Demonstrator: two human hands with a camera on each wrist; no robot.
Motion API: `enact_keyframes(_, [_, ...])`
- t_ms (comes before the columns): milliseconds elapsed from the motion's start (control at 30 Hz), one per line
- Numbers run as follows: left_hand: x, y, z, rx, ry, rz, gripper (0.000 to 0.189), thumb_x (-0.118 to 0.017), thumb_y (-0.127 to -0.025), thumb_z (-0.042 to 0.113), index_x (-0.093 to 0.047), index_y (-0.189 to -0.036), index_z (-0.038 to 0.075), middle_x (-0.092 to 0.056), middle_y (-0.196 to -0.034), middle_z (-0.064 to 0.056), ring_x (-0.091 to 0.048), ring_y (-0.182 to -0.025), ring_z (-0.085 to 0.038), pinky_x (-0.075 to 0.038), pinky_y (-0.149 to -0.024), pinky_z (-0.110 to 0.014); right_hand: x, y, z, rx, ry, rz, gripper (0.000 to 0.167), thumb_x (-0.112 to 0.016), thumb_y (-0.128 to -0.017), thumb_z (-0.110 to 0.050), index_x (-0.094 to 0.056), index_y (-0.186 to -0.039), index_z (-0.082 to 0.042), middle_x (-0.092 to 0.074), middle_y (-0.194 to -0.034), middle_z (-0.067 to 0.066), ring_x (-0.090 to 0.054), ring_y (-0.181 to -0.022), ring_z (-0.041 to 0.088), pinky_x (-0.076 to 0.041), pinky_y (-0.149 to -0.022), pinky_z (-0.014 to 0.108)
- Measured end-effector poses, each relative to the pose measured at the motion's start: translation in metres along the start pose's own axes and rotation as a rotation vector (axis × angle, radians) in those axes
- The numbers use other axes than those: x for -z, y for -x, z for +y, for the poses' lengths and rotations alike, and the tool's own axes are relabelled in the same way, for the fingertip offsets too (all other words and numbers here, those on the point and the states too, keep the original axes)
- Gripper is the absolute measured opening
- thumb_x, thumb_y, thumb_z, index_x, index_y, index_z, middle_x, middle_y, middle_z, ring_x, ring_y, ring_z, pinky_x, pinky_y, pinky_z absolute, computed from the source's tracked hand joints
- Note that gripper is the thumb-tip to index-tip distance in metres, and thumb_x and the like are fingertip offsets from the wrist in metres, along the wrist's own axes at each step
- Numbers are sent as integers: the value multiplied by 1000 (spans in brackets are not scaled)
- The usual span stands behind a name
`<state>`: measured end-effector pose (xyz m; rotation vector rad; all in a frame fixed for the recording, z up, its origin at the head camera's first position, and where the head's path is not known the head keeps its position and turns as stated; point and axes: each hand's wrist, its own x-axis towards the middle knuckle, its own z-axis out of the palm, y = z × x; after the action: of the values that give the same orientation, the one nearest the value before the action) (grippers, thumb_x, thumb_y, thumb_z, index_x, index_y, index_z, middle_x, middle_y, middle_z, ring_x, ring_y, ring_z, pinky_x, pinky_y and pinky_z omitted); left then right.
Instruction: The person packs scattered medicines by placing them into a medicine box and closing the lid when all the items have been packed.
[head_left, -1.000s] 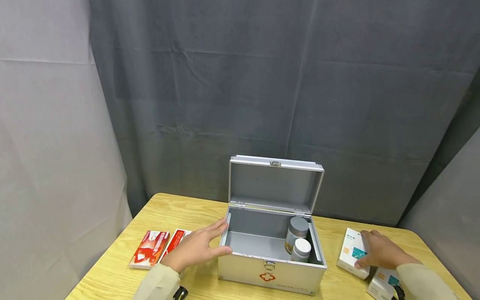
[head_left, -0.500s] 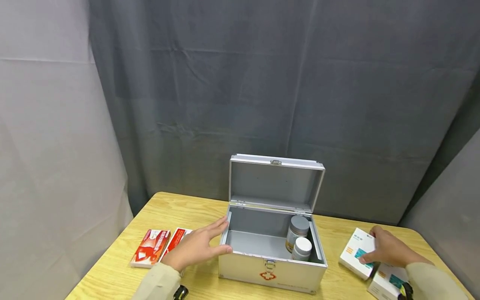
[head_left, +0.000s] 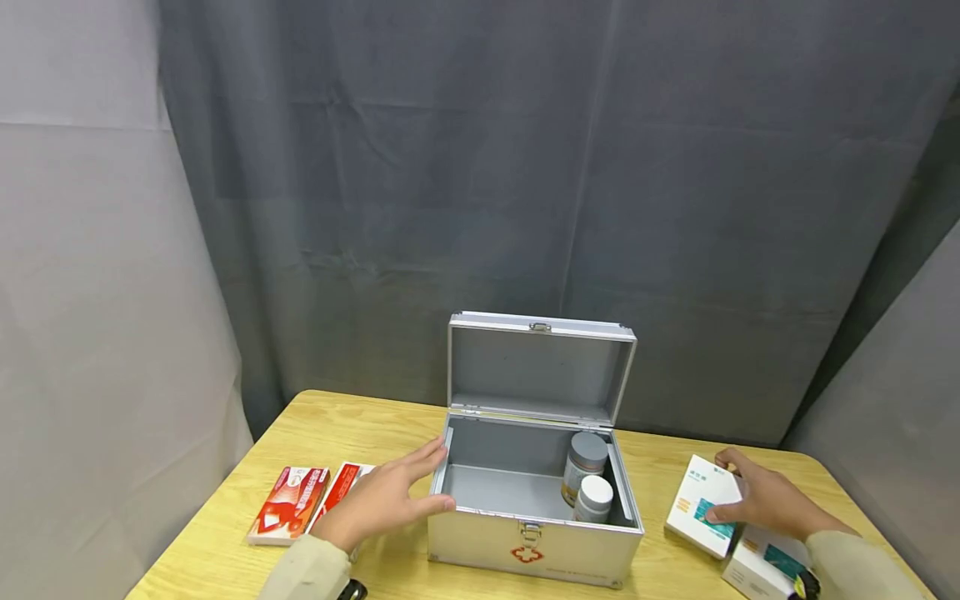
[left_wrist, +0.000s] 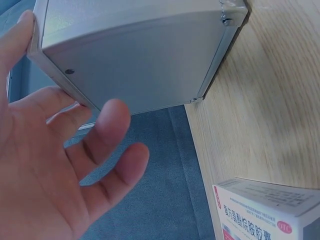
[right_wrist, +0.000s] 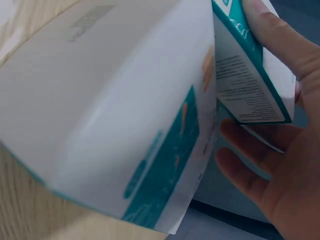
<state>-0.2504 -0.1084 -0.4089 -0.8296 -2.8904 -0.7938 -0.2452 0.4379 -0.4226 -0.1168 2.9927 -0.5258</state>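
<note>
An aluminium first-aid box (head_left: 480, 542) stands on the table with its lid raised. Inside, at its right end, are a grey-lidded bottle (head_left: 585, 467) and a smaller white-capped bottle (head_left: 594, 500). My left hand (head_left: 386, 504) rests its fingertips on the box's left rim, fingers extended; in the left wrist view the hand (left_wrist: 75, 155) is beside the box's side wall (left_wrist: 145, 70). At the right, my right hand (head_left: 772, 500) pinches a white and teal medicine box (head_left: 699, 500). The right wrist view has that medicine box (right_wrist: 250, 85) between thumb and fingers.
A second white and teal medicine box (head_left: 753, 571) lies under my right wrist, large in the right wrist view. Left of my left hand are a red medicine box (head_left: 291, 504) and a red and white one (head_left: 341, 492), partly hidden. Grey curtains (head_left: 390, 208) hang behind the table.
My right hand has shifted on the medicine box from lying over its top to pinching its right end. The head view has turned slightly. My left hand stays at the first-aid box's rim.
</note>
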Motion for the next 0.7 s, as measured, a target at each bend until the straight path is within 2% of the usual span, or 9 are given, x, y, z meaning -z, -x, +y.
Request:
enact_keyframes(267, [-1,3,-1,2,-7,5,79,-60,-87,66,-43,-151,24,-34,-162,11,-51,-137,-34,-43,-106,-62,-3,2,-3,-21,-2,26,93,-78,-74,-59,-39,-137,-3,-61,-123,34,-65,-102,39,-53,-76,55])
enact_keyframes(500, [-1,4,-1,11,-1,-8,80,-60,-87,67,-42,-151,24,-34,-162,10,-50,-138,-35,-42,-107,-63,-5,5,-4,2,27,57,93,-74,-79,-59,-38,-141,0,-53,-132,39,-61,-107,51,-52,-77,59])
enact_keyframes(700, [-1,2,-2,5,-1,-7,80,-59,-87,67,-42,-152,23,-33,-162,11,-49,-139,-34,-42,-108,-62,-9,9,-8,34,13,116,88,-77,-79,-52,-40,-138,2,-49,-137,38,-56,-113,55,-50,-81,63])
